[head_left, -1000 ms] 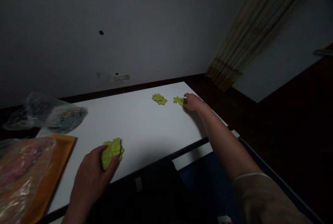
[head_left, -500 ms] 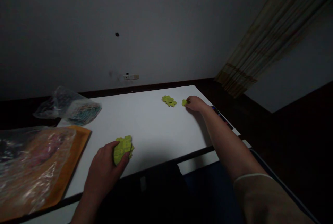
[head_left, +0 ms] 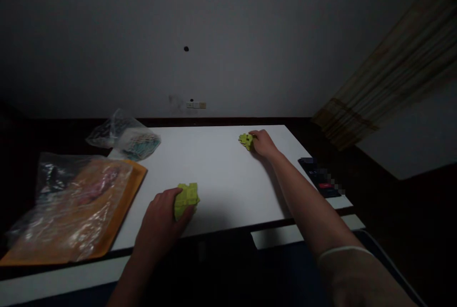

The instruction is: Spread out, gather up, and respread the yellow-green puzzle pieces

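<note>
My left hand (head_left: 160,223) rests near the front edge of the white table (head_left: 217,173), its fingers curled round a clump of joined yellow-green puzzle pieces (head_left: 186,198). My right hand (head_left: 262,143) reaches to the far right of the table with its fingers closed against a second small pile of yellow-green puzzle pieces (head_left: 245,140). Part of that pile is hidden under the fingers.
An orange envelope (head_left: 137,173) lies at the left under a clear plastic bag (head_left: 76,202) of pinkish pieces. Another clear bag (head_left: 126,135) with bluish pieces sits at the back left. A dark flat device (head_left: 317,176) lies beside the table's right edge. A curtain (head_left: 392,74) hangs at right.
My right hand has slid left, pushing its small piece group into the other far pile, so the two now sit together. The view has turned right. My left hand keeps its clump.
</note>
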`<action>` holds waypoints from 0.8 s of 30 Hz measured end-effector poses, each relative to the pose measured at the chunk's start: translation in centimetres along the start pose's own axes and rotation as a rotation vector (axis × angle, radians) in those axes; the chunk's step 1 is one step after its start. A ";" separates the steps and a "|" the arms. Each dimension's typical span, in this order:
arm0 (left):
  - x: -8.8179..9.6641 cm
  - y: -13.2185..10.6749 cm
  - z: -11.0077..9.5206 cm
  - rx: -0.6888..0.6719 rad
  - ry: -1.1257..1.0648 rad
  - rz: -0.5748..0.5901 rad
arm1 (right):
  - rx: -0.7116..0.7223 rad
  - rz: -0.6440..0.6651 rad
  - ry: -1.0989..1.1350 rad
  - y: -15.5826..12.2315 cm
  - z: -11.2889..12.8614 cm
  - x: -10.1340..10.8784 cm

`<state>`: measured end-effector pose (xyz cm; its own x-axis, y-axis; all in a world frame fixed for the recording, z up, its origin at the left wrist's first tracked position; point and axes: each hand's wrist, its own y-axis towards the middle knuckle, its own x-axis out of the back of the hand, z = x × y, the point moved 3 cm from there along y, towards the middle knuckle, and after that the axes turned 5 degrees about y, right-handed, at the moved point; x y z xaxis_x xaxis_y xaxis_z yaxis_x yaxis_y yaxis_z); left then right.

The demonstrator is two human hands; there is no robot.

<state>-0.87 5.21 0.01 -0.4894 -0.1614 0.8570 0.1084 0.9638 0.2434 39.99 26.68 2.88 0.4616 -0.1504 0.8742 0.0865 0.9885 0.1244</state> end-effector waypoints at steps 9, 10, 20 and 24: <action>-0.1 -0.4 -0.3 0.004 0.000 0.002 | 0.231 0.077 -0.222 -0.9 1.1 -4.9; -0.1 -0.5 -0.4 -0.002 0.001 0.001 | 0.259 0.093 -0.214 -0.3 0.4 -4.8; 0.2 -0.4 -1.4 -0.079 0.034 0.014 | 0.259 0.004 -0.187 2.0 -2.1 -3.6; 0.3 -0.4 -1.2 -0.083 0.042 0.036 | 0.309 -0.138 -0.262 -0.7 0.4 -2.5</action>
<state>0.03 4.51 0.69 -0.4473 -0.1371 0.8838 0.1972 0.9487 0.2470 38.44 26.42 0.78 0.2207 -0.3113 0.9243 -0.1551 0.9244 0.3484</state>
